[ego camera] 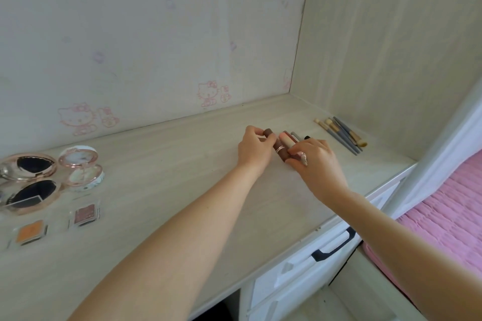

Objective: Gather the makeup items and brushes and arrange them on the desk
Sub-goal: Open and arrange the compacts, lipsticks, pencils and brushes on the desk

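Two hands meet over a small row of lipstick-like tubes lying side by side on the pale wooden desk (pixel 161 164), right of its centre. The left hand (pixel 254 150) pinches the far end of the brown tube (pixel 276 147) between thumb and fingertips, while the right hand (pixel 317 161) curls its fingers over the near ends of the neighbouring tubes, among them a peach-pink tube (pixel 287 139); how many tubes the right hand actually grips cannot be told, since its fingers cover them. Just beyond, toward the side wall, a set of makeup brushes (pixel 341 134) lies in a close, roughly parallel group, apart from the hands. At the far left of the desk rest two open round compacts (pixel 28 182), a small pink-rimmed compact (pixel 82 167), and two square eyeshadow pans (pixel 60 223). The step in hand appears to be squaring the tubes into an even row. The next move likely calls for nudging their ends level, then releasing them gently so that the round bodies do not roll out of line.
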`<act>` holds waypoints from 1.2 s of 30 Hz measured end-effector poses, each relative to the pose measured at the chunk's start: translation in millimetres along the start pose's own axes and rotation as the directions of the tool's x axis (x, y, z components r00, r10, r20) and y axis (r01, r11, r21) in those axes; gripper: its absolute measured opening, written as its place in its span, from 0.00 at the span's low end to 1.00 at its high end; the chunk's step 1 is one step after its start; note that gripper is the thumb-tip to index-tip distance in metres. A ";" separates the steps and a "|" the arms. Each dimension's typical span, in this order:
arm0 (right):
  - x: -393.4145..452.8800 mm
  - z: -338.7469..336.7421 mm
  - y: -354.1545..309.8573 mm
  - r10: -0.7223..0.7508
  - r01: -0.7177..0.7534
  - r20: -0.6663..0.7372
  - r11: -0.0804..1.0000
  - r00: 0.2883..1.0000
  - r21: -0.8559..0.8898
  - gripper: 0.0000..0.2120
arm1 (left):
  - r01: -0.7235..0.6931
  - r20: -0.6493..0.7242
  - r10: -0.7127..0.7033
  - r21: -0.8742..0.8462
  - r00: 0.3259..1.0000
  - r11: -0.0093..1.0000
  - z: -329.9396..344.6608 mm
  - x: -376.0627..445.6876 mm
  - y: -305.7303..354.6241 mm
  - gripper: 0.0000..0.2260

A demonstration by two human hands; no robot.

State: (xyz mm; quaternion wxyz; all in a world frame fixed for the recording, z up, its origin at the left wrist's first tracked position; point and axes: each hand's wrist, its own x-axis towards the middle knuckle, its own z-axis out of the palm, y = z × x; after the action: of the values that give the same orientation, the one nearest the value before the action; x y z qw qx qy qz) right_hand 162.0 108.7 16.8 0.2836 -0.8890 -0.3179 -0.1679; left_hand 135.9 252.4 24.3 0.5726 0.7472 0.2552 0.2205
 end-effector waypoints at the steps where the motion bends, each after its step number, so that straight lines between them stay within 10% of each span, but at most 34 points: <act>1: -1.5 -1.5 -5.2 0.054 -0.054 -0.001 0.992 0.999 0.113 0.04 | 0.014 -0.015 -0.015 -0.061 1.000 0.998 -2.2 -3.7 2.2 0.12; 6: -11.4 -5.2 -33.2 0.317 -0.356 0.181 0.681 0.931 0.640 0.09 | 0.031 -0.010 -0.036 -0.315 0.999 0.949 -20.7 -23.8 10.8 0.13; 15: -37.7 -9.7 -94.0 0.389 -0.427 0.326 0.208 0.862 0.880 0.04 | -0.076 0.075 0.108 -0.348 0.991 0.934 -80.3 -66.9 13.8 0.07; 36: -62.1 27.7 -230.9 0.038 -0.455 0.507 0.500 0.861 0.736 0.09 | -0.057 -0.039 0.049 -0.238 0.998 0.970 -260.1 -161.1 -48.3 0.11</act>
State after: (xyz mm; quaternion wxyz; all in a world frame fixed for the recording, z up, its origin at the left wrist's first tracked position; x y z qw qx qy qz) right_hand -33.3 243.5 57.2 0.6177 -0.6931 -0.2777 0.2470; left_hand -156.6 353.9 35.8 0.6480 0.6756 0.2164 0.2771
